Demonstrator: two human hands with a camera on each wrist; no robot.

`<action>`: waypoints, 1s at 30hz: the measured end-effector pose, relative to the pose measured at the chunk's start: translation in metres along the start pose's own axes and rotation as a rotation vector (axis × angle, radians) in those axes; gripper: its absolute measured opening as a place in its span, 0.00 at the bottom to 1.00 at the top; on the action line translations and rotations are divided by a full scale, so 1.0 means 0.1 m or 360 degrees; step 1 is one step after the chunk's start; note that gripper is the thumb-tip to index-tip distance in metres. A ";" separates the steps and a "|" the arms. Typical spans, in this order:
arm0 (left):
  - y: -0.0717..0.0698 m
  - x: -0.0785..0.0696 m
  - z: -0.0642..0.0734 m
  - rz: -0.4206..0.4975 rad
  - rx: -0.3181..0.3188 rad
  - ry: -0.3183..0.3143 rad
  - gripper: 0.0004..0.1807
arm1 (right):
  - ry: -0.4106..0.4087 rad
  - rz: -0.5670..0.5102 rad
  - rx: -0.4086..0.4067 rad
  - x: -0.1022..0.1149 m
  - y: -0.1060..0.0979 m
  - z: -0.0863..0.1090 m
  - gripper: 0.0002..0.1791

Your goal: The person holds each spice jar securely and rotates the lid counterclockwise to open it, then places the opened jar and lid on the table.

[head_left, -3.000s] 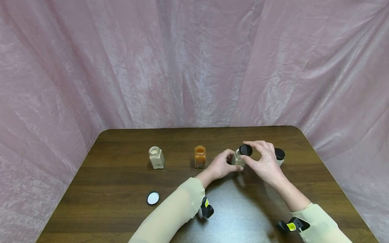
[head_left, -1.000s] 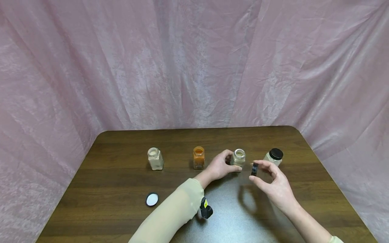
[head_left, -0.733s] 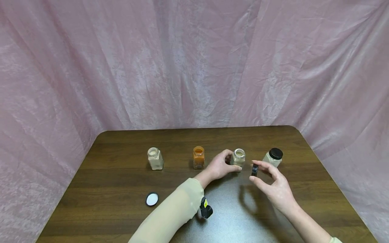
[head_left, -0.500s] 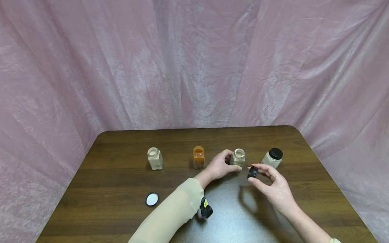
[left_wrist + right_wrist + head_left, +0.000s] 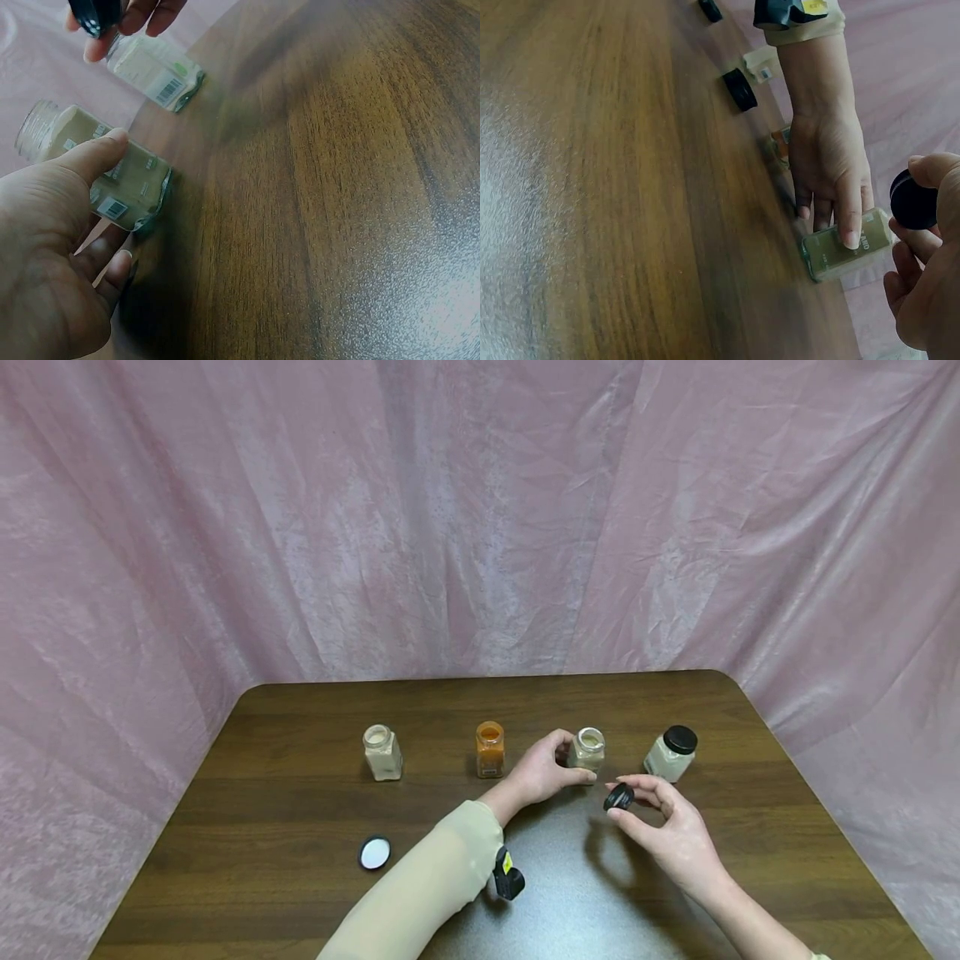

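My left hand [image 5: 542, 768] grips a small glass spice jar [image 5: 588, 748] of pale powder, its mouth uncovered, standing upright on the table. Thumb and fingers lie on opposite sides of that jar [image 5: 124, 176] in the left wrist view. Just in front and to the right, my right hand [image 5: 671, 831] pinches a black screw lid [image 5: 618, 797] between thumb and fingers, tilted and held above the table. The same lid [image 5: 913, 202] appears dark and round in the right wrist view.
To the left stand an uncovered jar of orange powder [image 5: 491, 750] and an uncovered pale jar [image 5: 383, 753]. A black-capped jar [image 5: 671, 753] is at right. One lid [image 5: 375, 853] lies white inside up; the right wrist view shows another lid [image 5: 740, 90] on the wooden table [image 5: 300, 810].
The right hand has taken the black lid off the jar, brought it nearer the front and turned it. Since then it has lowered slightly. The left hand keeps its hold on the jar.
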State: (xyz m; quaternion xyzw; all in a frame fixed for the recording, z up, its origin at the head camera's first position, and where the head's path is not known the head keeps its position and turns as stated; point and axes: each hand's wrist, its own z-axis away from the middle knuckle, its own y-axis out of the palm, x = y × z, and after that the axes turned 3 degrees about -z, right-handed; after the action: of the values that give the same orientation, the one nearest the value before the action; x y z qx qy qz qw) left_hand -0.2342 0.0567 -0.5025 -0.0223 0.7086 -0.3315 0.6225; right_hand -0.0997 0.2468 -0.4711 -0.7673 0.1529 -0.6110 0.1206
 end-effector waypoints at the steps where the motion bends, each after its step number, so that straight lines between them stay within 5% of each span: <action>1: 0.00 0.00 0.00 -0.0004 -0.0001 0.0001 0.24 | 0.0009 -0.0022 0.0008 0.00 0.00 0.00 0.21; 7: 0.00 0.00 0.00 -0.0006 -0.0002 -0.0006 0.24 | 0.0052 -0.0044 0.0068 -0.04 0.02 0.01 0.24; 16: 0.00 0.01 0.01 -0.0047 -0.0015 -0.0002 0.25 | -0.0062 0.0198 0.0023 -0.10 0.05 0.04 0.24; 30: -0.01 -0.02 0.01 -0.0033 -0.0006 -0.0024 0.25 | 0.0156 0.0283 0.0135 -0.18 0.12 0.05 0.27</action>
State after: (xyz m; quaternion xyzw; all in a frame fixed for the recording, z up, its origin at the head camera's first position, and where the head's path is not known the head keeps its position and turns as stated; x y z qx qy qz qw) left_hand -0.2332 0.0564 -0.5006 -0.0334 0.7042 -0.3364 0.6244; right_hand -0.0998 0.2426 -0.4925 -0.7141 0.2002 -0.6406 0.1991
